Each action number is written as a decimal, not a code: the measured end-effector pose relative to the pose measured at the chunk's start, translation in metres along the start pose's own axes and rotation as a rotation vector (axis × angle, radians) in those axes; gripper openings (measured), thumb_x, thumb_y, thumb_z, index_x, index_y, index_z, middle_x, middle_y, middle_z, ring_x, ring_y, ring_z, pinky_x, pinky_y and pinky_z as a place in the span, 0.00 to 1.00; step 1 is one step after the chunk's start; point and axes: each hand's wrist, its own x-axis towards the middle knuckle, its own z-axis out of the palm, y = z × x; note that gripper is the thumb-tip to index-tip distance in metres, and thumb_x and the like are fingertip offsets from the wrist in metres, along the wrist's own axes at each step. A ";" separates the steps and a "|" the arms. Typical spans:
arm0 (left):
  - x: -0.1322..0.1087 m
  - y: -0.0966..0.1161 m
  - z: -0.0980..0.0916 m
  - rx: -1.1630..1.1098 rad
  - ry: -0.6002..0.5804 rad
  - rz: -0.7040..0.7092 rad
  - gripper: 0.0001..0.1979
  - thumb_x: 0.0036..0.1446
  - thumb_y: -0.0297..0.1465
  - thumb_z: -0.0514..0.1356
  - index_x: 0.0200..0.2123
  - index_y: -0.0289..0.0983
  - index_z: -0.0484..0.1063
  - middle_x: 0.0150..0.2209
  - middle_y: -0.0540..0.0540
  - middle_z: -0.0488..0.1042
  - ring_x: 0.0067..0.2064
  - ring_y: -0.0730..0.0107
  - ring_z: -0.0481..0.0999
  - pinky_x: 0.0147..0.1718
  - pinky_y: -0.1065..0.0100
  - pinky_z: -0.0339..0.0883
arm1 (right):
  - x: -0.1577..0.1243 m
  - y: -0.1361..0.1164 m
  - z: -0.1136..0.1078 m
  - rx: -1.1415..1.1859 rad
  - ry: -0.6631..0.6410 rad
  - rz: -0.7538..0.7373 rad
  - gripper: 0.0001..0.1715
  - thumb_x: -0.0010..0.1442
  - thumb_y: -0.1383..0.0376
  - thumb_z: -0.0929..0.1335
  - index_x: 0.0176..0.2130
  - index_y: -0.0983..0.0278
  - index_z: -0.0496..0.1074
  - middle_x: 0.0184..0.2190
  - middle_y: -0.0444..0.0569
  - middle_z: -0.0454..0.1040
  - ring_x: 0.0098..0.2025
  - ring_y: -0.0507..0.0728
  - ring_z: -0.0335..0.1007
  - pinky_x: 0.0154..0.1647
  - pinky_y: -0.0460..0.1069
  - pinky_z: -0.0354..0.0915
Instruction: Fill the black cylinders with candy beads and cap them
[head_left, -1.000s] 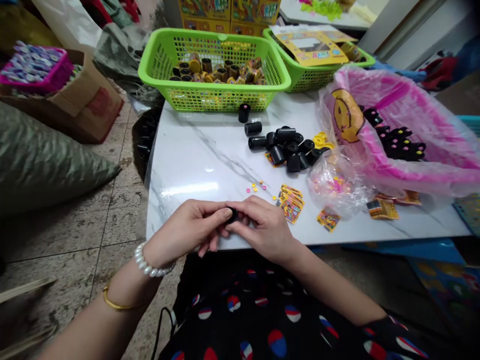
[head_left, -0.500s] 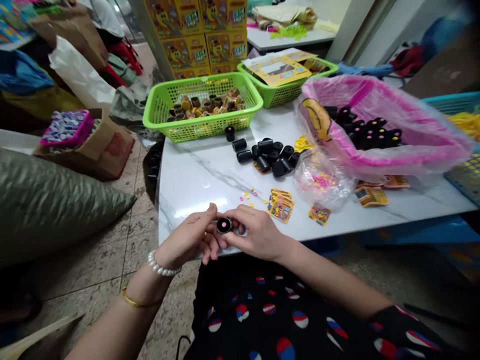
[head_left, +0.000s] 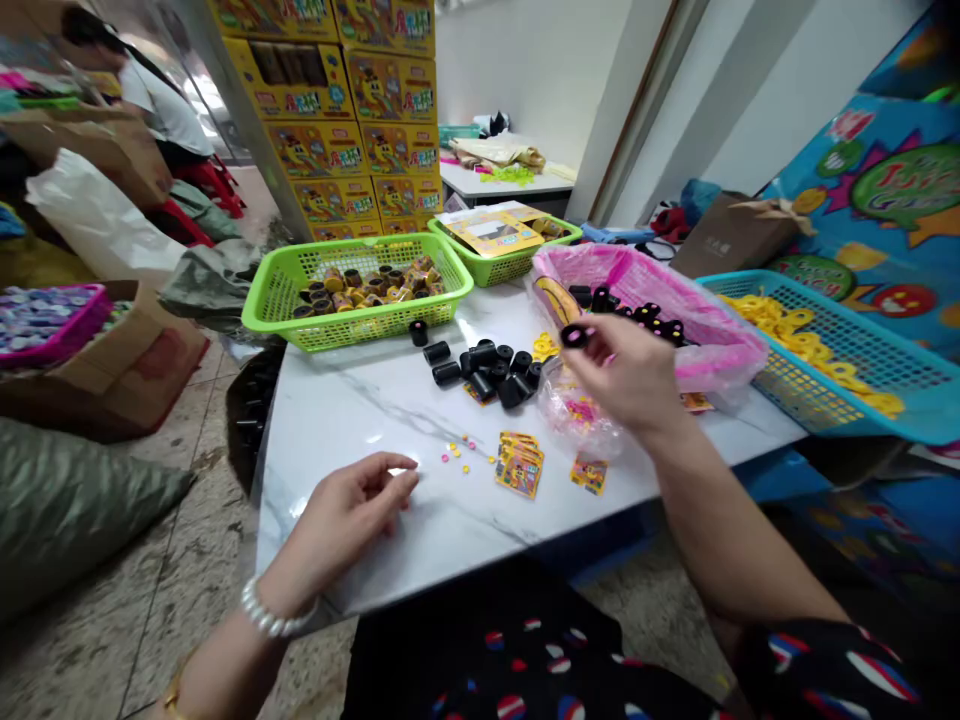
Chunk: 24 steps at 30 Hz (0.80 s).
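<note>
My right hand (head_left: 626, 375) pinches a small round black cap-like piece (head_left: 575, 336) with a pink dot on its face. It is raised in front of the pink plastic-lined basket (head_left: 720, 345), where many black pieces (head_left: 652, 318) with coloured dots lie. Over the table's left front edge, my left hand (head_left: 352, 510) has its fingers loosely bent and apart, with nothing seen in it. Beyond it are tiny pink and yellow beads (head_left: 455, 450) and a stack of yellow printed cards (head_left: 519, 465). A heap of black cylinders (head_left: 487, 370) lies mid-table beside a clear bag of pink bits (head_left: 577, 415).
Two green baskets (head_left: 352, 335) stand at the back, the left one with brown and yellow cylinders. On the right is a blue basket (head_left: 832, 385) of yellow parts. Yellow boxes (head_left: 337, 150) are stacked behind. A person (head_left: 154, 95) sits at the far left.
My hands have parted. The right hand has carried the black piece up and right, towards the pink basket; the left has let go of it. The view has shifted too.
</note>
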 end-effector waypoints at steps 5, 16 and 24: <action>0.072 0.014 0.004 0.515 0.386 0.424 0.15 0.56 0.39 0.62 0.45 0.38 0.74 0.38 0.45 0.74 0.31 0.68 0.74 0.38 0.63 0.69 | 0.027 0.023 -0.004 -0.174 0.009 0.040 0.25 0.56 0.60 0.71 0.53 0.64 0.72 0.31 0.50 0.76 0.30 0.58 0.70 0.35 0.53 0.66; 0.103 0.025 0.005 0.846 0.356 0.458 0.11 0.55 0.31 0.59 0.42 0.34 0.72 0.35 0.41 0.76 0.38 0.57 0.75 0.38 0.62 0.66 | -0.054 -0.063 0.048 0.108 -0.467 -0.199 0.12 0.65 0.62 0.66 0.43 0.63 0.78 0.36 0.50 0.78 0.40 0.56 0.73 0.40 0.49 0.65; 0.066 -0.006 -0.001 0.667 0.224 0.365 0.11 0.53 0.37 0.61 0.38 0.38 0.73 0.33 0.46 0.78 0.33 0.63 0.75 0.31 0.67 0.63 | -0.056 -0.067 0.069 0.106 -0.628 -0.044 0.04 0.58 0.67 0.70 0.34 0.64 0.78 0.32 0.48 0.76 0.36 0.54 0.71 0.39 0.48 0.63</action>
